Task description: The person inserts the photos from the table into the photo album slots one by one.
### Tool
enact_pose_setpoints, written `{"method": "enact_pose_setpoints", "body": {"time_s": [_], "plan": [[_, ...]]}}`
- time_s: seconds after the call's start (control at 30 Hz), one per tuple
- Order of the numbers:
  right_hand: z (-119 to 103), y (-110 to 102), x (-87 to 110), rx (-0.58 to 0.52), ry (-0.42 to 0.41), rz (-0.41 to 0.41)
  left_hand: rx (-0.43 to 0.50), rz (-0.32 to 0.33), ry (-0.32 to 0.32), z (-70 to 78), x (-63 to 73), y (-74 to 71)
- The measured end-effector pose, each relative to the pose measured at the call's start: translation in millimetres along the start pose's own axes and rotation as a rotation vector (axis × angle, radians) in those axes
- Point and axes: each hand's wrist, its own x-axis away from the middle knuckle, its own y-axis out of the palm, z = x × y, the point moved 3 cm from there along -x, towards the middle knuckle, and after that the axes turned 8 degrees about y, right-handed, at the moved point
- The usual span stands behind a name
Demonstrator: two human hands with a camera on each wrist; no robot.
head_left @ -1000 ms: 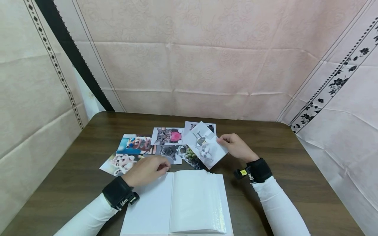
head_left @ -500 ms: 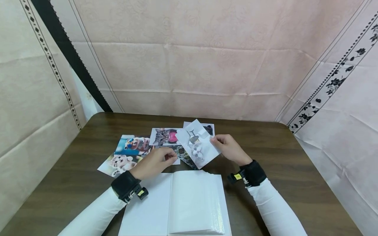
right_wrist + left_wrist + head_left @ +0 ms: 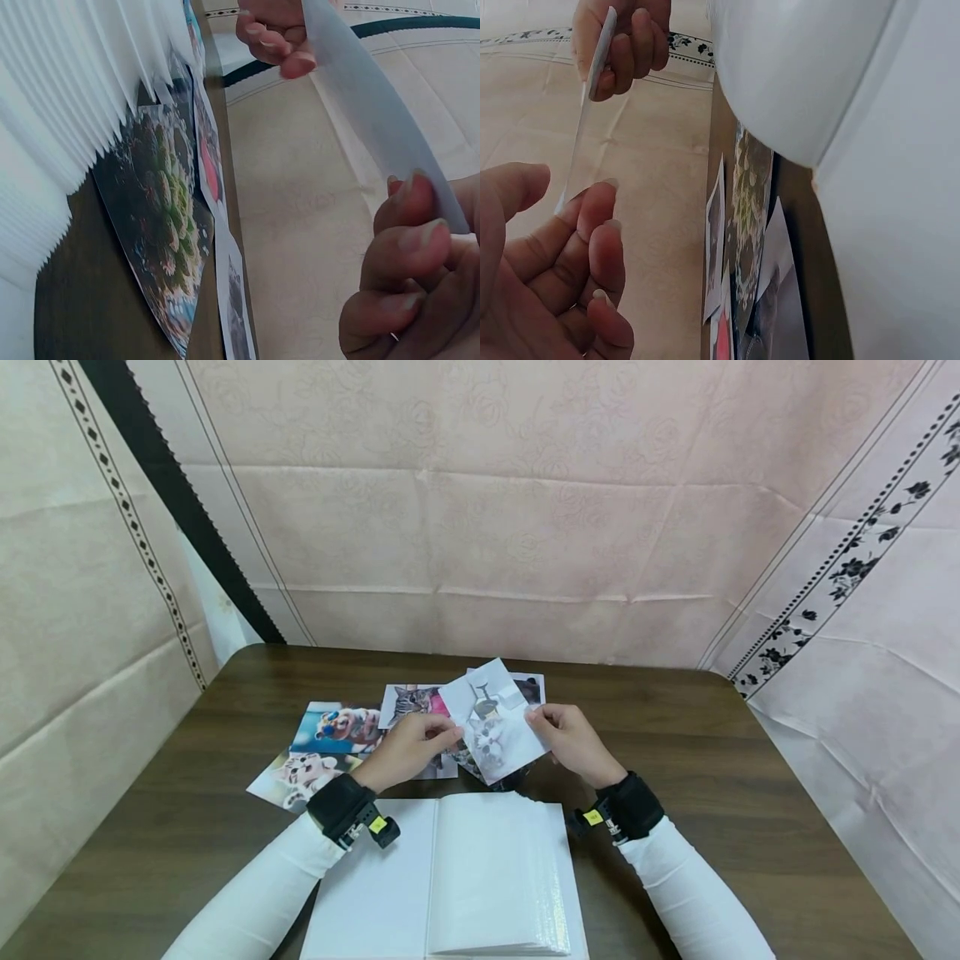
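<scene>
A pale photo [image 3: 491,718], with a wine glass and a white fluffy figure on it, is held tilted above the other photos. My right hand [image 3: 573,743] pinches its right edge between thumb and curled fingers, as the right wrist view shows at the photo's near end [image 3: 397,127]. At the opposite edge is my left hand [image 3: 412,747]; in the left wrist view its thumb [image 3: 517,191] stands apart from the fingers, and the photo's edge meets or nearly meets the index finger. Below the hands lies an open photo album [image 3: 495,877] with clear-sleeved pages.
Several photos are spread behind the album: a pig in sunglasses [image 3: 345,727], white cubs [image 3: 303,777], a tabby cat [image 3: 408,702] and a succulent plant [image 3: 169,210]. They lie on a dark wooden table [image 3: 750,827]. Cloth drapes [image 3: 480,527] hang behind it.
My left hand has moved right and up from over the album's left page to the photo's left edge. My right hand has brought the photo slightly left.
</scene>
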Motion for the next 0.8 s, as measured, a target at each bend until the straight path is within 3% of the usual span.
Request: {"method": "enact_pose_setpoints", "body": {"time_s": [0.23,0.57,0.8], "plan": [[-3,10,1.6,-0.022,-0.017,-0.021,0.024,0.072,-0.017,0.0,-2.8,-5.2],[-7,27,6.4,-0.016,-0.048,-0.121,0.072,0.040,-0.029,-11.3,9.7,-9.1],[-13,35,12.2,0.034,-0.088,-0.190,0.089,0.097,-0.059,-14.0,13.9,-10.1]]}}
